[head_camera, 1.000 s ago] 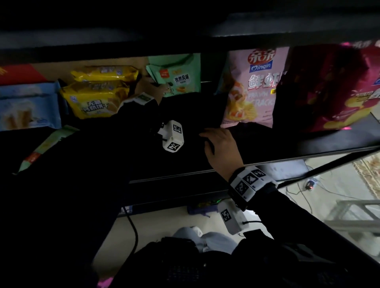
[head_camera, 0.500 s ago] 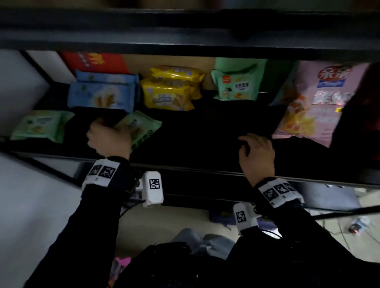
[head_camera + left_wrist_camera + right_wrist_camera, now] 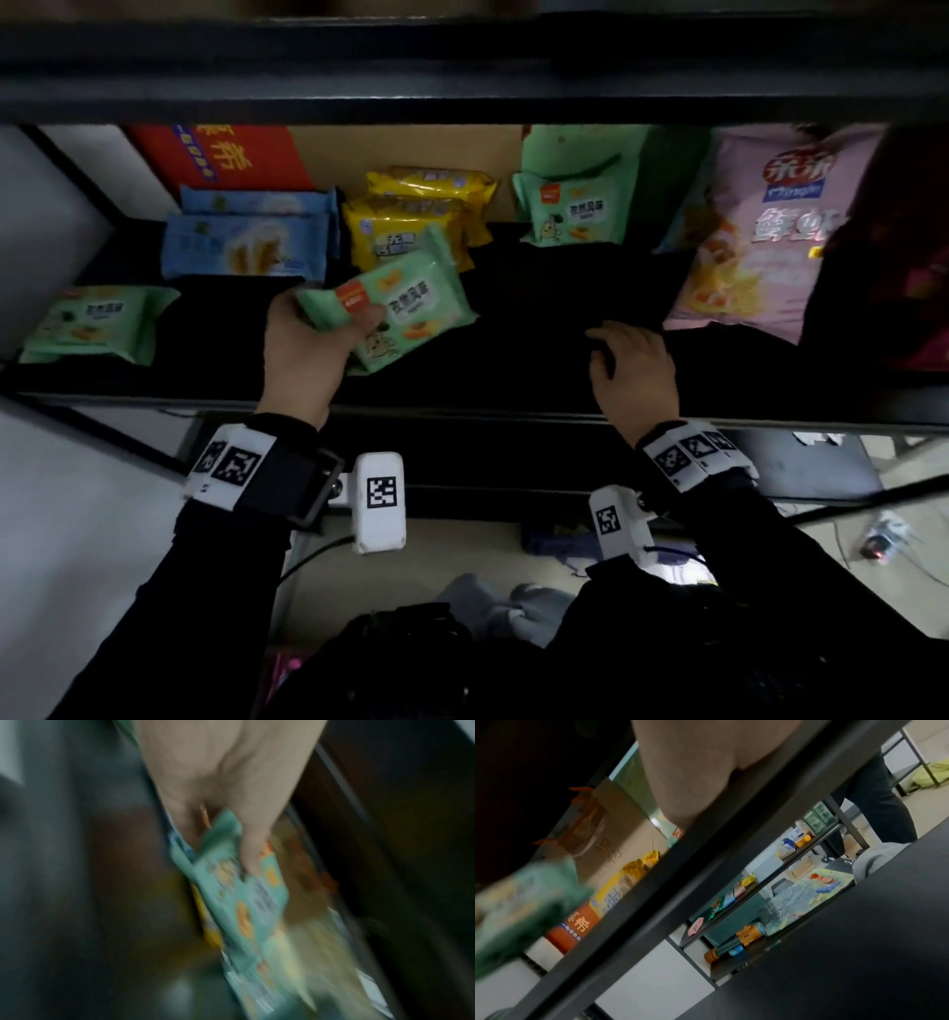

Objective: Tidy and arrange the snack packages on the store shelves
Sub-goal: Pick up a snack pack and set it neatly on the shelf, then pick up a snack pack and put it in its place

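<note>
My left hand grips a green snack packet by its near corner, thumb on top, and holds it tilted above the black shelf. In the blurred left wrist view the same green packet hangs from my left hand. My right hand rests on the shelf at centre right with fingers loosely bent, holding nothing. A second green packet lies at the shelf's left end. A third green packet stands at the back.
Blue packets and yellow packets are stacked at the back, before a red box. A pink crisp bag and a dark red bag lean at the right. The upper shelf edge hangs close overhead.
My left hand left the back of the shelf, took the green packet near the front left, and has lifted it rightward. The right hand stayed resting on the shelf.
</note>
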Motion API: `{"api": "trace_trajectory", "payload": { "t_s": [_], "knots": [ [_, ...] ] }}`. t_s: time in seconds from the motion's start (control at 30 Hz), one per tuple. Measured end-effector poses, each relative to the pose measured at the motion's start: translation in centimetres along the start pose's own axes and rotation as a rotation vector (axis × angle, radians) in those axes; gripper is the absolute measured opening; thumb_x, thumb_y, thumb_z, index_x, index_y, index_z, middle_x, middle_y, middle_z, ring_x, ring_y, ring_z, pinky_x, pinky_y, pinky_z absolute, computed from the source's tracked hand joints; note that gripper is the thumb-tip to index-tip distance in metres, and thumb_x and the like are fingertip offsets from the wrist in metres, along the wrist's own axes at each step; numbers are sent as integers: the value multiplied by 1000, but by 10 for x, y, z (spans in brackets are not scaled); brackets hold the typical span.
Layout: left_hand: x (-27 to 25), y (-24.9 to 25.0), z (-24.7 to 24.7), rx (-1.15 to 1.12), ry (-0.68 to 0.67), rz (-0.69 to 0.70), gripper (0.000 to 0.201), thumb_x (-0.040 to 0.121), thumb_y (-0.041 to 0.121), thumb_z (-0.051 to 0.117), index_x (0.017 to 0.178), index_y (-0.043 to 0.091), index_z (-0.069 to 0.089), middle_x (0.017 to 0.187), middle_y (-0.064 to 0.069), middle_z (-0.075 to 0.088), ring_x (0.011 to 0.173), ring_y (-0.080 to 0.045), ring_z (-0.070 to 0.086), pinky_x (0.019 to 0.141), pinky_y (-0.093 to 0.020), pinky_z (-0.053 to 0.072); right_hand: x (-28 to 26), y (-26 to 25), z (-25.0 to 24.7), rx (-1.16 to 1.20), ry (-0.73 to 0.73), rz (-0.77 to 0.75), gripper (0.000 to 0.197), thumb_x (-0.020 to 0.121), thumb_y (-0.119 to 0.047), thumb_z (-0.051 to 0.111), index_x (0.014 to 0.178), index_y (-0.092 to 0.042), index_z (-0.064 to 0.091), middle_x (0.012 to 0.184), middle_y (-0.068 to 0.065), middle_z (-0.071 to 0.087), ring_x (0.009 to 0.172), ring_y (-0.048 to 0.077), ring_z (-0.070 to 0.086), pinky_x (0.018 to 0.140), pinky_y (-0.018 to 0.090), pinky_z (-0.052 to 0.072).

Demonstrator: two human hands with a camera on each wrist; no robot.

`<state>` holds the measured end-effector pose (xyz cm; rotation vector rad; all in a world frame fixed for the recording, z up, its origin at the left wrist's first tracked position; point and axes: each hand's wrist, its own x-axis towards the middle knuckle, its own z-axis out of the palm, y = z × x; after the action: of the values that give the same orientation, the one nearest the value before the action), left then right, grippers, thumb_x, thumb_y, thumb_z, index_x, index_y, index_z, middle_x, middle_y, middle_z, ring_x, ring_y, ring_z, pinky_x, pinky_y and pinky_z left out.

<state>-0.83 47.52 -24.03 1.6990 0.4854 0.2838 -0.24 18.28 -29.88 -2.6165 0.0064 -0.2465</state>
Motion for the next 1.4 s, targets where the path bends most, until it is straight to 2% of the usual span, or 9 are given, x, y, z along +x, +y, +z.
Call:
{"api": "trace_trajectory", "payload": {
  "t_s": [0.1, 0.23, 0.37, 0.63, 0.77, 1.03, 1.13, 1.23, 1.4],
  "knots": [
    [-8, 21, 47, 52, -299, 76, 36, 76, 28, 80, 107, 15, 69, 102, 5, 73, 91, -6, 70, 77, -23, 56, -5, 11, -8, 9, 1, -45, 30, 91, -11, 55, 119, -7, 64, 129, 11, 59, 122, 32, 48, 100, 38, 36],
    [8, 34, 129, 130, -477, 109, 22, 77, 24, 80, 97, 17, 71, 106, -7, 72, 98, -19, 69, 91, -40, 54, -14, 33, -20, -14, 22, -73, 28, 90, -8, 57, 117, -4, 66, 123, 13, 63, 117, 35, 52, 99, 39, 39],
    [50, 37, 182, 136, -450, 63, 43, 75, 31, 81, 111, 11, 67, 111, -3, 69, 106, -24, 65, 96, -42, 50, -15, 39, -24, -5, 18, -105, 28, 89, -7, 59, 116, -4, 67, 122, 12, 64, 117, 35, 53, 98, 42, 42],
    [81, 21, 213, 247, -353, 89, 50, 78, 30, 79, 120, 8, 64, 121, -11, 66, 111, -28, 61, 95, -38, 48, -17, 38, -20, -11, 80, -133, 28, 86, -6, 58, 112, -3, 68, 119, 13, 66, 112, 35, 58, 91, 45, 48],
    [77, 22, 217, 286, -308, 152, 47, 81, 26, 77, 120, 5, 60, 123, -11, 64, 112, -28, 59, 90, -31, 46, -18, 36, -18, -36, 94, -109, 28, 86, -7, 58, 112, -5, 68, 118, 11, 66, 112, 33, 58, 89, 42, 47],
    [55, 37, 198, 443, -315, 193, 64, 78, 27, 77, 130, 5, 47, 132, -13, 55, 123, -28, 51, 99, -38, 43, 4, 21, -17, 28, 0, 53, 28, 86, -9, 56, 112, -12, 66, 118, 7, 63, 112, 30, 52, 87, 37, 40],
    [39, 34, 171, 388, -321, 211, 65, 81, 18, 74, 136, 2, 44, 137, -13, 54, 126, -24, 51, 104, -35, 41, 32, 5, -14, 216, -123, 44, 27, 88, -7, 54, 113, -9, 65, 116, 10, 65, 109, 28, 57, 91, 33, 45],
    [41, 24, 126, 336, -185, 199, 31, 85, 16, 68, 114, 9, 64, 116, -6, 67, 110, -18, 61, 93, -23, 44, 59, -16, -6, 366, -314, 83, 26, 93, -12, 52, 117, -12, 62, 119, 5, 64, 110, 20, 59, 83, 15, 38],
    [84, 2, 55, 203, 30, 113, 27, 84, 5, 67, 109, 3, 55, 114, -16, 62, 109, -26, 59, 91, -28, 50, 97, -66, 25, 509, -559, 73, 44, 96, -20, 52, 137, -10, 42, 136, 10, 51, 122, 26, 51, 87, 26, 42]
  ]
}}
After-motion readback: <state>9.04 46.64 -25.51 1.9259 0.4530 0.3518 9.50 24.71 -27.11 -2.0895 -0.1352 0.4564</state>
